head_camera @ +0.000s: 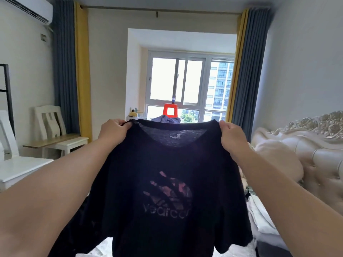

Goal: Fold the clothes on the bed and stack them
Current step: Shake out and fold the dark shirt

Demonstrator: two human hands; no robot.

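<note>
- Upper left of the frame: white air conditioner [27, 8] on the wall; below it, grey and yellow curtain [74, 71] hanging beside the window bay.
- Left edge, mid-height: white chair [50, 123] standing behind a white counter [20, 167].
- Left of centre: left hand [114, 131] raised, fingers [120, 125] curled and clamped on the left shoulder of the black T-shirt [167, 173].
- Centre: black T-shirt held up spread in the air in front of the camera, neckline uppermost, faded pink print and lettering showing through the fabric, hem hanging toward the lower edge of the frame.
- Centre, behind the collar: red stool [170, 110] against the window [189, 86].
- Right of centre: right hand [232, 138], fingers [225, 127] curled and clamped on the right shoulder of the garment.
- Lower right: white clothes [259, 216] lying on the bed [267, 243].
- Right edge: cream tufted headboard [319, 145].
</note>
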